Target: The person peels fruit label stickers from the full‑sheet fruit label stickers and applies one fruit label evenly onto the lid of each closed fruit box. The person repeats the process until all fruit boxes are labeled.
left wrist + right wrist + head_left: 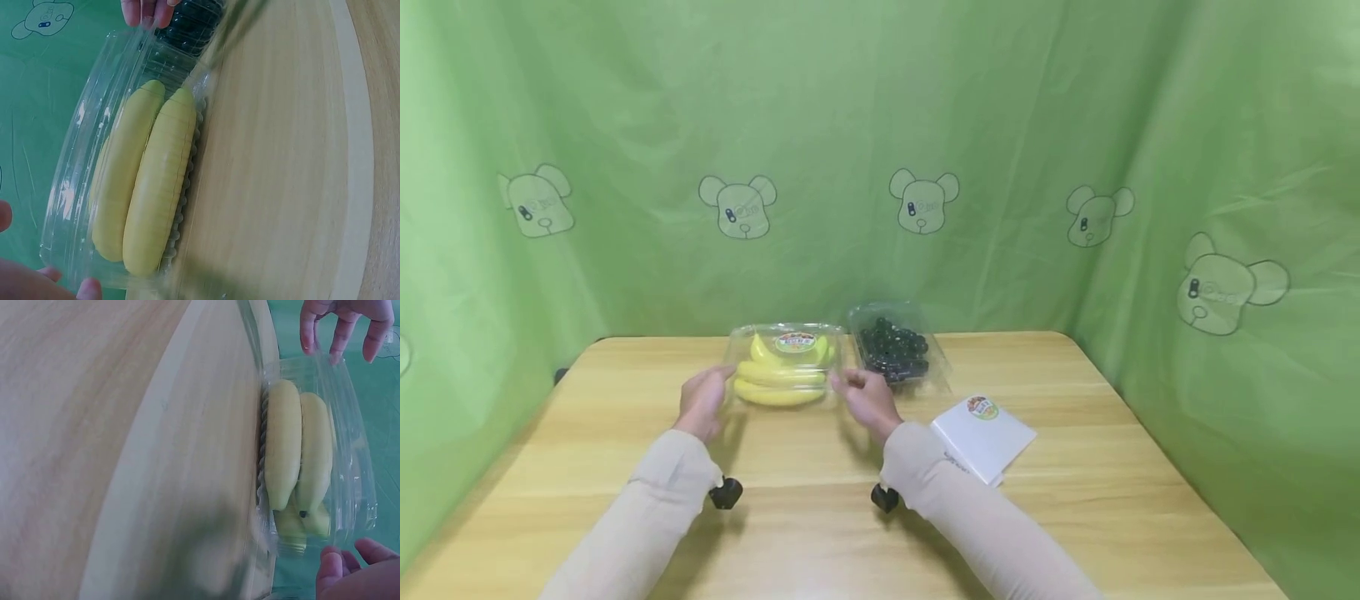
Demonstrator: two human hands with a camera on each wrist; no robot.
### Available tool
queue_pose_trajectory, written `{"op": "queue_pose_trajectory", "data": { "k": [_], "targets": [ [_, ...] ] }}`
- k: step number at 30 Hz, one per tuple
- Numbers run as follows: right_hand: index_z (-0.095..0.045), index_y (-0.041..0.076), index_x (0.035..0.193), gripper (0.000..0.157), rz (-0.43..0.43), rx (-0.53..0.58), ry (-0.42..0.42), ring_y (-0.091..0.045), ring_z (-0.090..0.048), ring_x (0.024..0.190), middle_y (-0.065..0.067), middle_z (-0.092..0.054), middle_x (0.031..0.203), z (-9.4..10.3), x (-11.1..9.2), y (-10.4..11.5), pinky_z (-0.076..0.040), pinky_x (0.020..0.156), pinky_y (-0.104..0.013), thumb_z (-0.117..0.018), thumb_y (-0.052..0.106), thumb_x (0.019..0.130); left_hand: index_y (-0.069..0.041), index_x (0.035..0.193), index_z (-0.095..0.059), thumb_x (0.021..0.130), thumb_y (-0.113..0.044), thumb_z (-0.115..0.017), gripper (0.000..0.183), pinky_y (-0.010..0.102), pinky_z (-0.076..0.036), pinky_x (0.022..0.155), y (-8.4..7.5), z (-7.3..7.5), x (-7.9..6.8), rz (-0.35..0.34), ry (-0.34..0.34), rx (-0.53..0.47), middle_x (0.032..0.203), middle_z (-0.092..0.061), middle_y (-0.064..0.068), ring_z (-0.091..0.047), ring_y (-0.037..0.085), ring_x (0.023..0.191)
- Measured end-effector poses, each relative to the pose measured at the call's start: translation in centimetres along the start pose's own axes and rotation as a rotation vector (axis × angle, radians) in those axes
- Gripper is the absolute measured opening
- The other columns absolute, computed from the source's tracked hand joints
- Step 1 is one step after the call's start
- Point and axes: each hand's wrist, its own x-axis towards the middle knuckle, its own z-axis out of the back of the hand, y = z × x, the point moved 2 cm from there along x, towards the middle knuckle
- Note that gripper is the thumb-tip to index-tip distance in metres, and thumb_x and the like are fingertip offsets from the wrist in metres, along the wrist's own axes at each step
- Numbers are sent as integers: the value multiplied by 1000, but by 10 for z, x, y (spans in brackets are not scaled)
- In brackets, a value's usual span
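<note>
A clear plastic clamshell box (741,343) of yellow bananas (780,396) sits toward the back of the table, with an oval sticker (795,342) on its lid. My left hand (702,402) pinches the box at its left end. At the opposite end, my right hand (870,402) pinches the edge between thumb and fingers. Seen in the left wrist view, the lid (67,181) lies over the bananas; whether it is fully latched cannot be made out. Both sets of fingertips touch the box's ends in the right wrist view.
Just right of the bananas stands a second clear box (859,315) with dark grapes (891,346). A white sheet or stack of paper (988,442) with a round sticker lies near my right forearm. Green curtains (842,125) surround the wooden table (805,533).
</note>
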Motion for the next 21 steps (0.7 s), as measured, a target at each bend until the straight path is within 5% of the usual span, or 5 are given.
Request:
{"op": "queue_pose_trajectory", "data": {
  "k": [6,21],
  "targets": [
    [-49,1,139,54,13,11,15,-34,-43,130,-19,-48,140,0,0,1,-36,109,-48,-61,31,95,0,147,-33,97,-29,-54,61,57,-14,116,-1,-3,1,-12,43,27,159,-16,18,-13,39,144],
    [-48,7,140,54,-5,45,54,-35,-46,127,-18,-48,140,-4,3,2,-43,102,-51,-61,32,94,5,140,-39,97,-27,-53,56,55,-16,116,-2,-6,0,10,5,11,158,-19,17,-16,39,143]
  ]
}}
